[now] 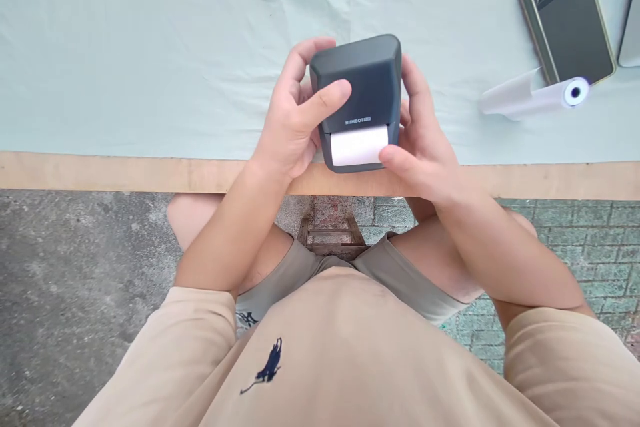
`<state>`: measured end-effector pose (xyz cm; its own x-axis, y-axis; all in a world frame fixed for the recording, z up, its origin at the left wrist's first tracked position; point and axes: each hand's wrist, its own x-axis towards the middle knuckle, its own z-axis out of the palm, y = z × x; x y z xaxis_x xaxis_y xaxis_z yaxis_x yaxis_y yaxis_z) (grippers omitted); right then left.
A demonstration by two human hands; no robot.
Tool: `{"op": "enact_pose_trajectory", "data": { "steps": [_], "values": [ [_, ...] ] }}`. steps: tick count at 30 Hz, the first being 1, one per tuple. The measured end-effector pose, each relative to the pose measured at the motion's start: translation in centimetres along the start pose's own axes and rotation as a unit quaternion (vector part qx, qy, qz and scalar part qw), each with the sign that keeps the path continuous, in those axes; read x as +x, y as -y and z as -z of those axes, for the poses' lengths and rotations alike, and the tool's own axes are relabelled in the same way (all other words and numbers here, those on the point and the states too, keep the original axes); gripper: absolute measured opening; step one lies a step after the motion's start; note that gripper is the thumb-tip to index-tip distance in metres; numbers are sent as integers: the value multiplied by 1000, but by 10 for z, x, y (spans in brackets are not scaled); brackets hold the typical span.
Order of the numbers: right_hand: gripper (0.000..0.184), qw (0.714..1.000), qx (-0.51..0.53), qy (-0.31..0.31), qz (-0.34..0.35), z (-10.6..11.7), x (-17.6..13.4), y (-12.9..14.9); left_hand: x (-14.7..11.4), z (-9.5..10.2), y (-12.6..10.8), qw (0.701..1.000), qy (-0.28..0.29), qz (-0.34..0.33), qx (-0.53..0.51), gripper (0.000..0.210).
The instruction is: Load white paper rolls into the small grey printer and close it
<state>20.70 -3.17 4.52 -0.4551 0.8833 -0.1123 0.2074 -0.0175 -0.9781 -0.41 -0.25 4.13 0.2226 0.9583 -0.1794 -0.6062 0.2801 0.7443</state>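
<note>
A dark label printer (370,90) marked NIIMBOT is held between my two hands, over the table's near edge. White label paper (356,147) sticks out of the slot at its near end. My left hand (295,107) grips the printer's left side, its thumb lying across the top cover. On the other side, my right hand (425,140) closes round the right edge, with the thumb on the corner of the white paper. The fingers beneath the printer are partly hidden.
A pale cloth (175,67) covers the table, whose bare wooden edge (100,172) runs in front of me. At the right lie a white paper roll (545,95), partly unrolled, and a foldable phone (573,20). A grey object (633,30) is cut off at the right border.
</note>
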Motion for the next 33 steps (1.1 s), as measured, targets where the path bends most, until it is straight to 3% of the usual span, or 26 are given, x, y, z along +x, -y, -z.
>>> {"op": "enact_pose_trajectory", "data": {
  "steps": [5, 8, 12, 15, 18, 22, 25, 30, 33],
  "values": [
    [97, 998, 13, -57, 7, 5, 3, -5, 0, 6, 4, 996, 20, -24, 83, 46],
    [87, 994, -32, -108, 5, 8, 5, -8, -4, 3, 7, 995, 6, 13, 94, 44],
    [79, 993, -26, -114, -9, 8, 5, -8, -8, 1, 11, 994, -11, 39, 105, 45],
    [76, 993, 15, -116, -25, 5, 6, -6, -5, 2, 14, 997, 12, 19, 73, 35],
    [86, 988, 73, -126, -42, 3, 10, -3, 0, 0, 16, 998, 58, 29, -2, 24],
    [87, 982, 121, -144, -21, 1, 15, 0, 1, -12, 15, 991, 94, 76, -60, 39],
    [85, 984, 107, -142, -3, 0, 15, 3, -1, -17, 15, 994, 55, 89, -38, 47],
    [71, 990, 46, -134, 15, 0, 12, 7, -1, -16, 16, 995, -36, 76, -61, 40],
    [69, 990, 6, -137, 28, 1, 11, 5, 0, -17, 12, 990, -53, 95, -86, 39]
  ]
}}
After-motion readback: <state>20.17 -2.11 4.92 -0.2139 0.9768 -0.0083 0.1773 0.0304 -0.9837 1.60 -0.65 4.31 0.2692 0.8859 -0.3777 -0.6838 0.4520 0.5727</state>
